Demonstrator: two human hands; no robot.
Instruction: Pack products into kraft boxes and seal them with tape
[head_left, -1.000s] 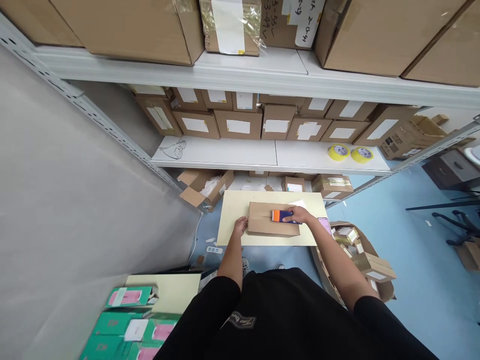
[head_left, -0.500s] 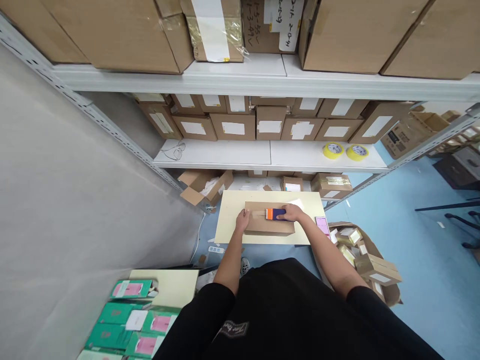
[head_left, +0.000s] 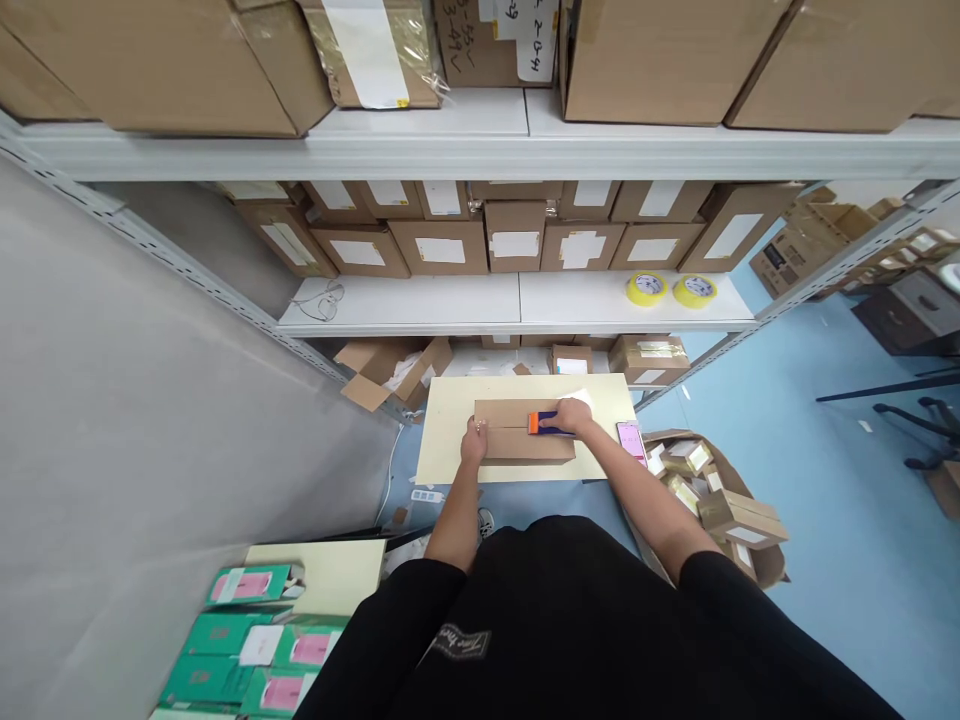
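Stockroom, labelled cartons [head_left: 439,248] on shelving [head_left: 420,302]

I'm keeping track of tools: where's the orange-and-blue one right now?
In the head view, just right of centre, the tool is in the right hand, at the top of the brown box, to the right of the left hand.

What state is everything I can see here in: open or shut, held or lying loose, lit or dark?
Cardboard box: flat on the table, top flaps down.
Left hand: at the box's left end.
Right hand: closed around the tool.
Orange-and-blue tool: held, at the box top.
Phone: lying, screen lit.
Yellow tape rolls: lying flat.
Carton under the shelf: flaps open.
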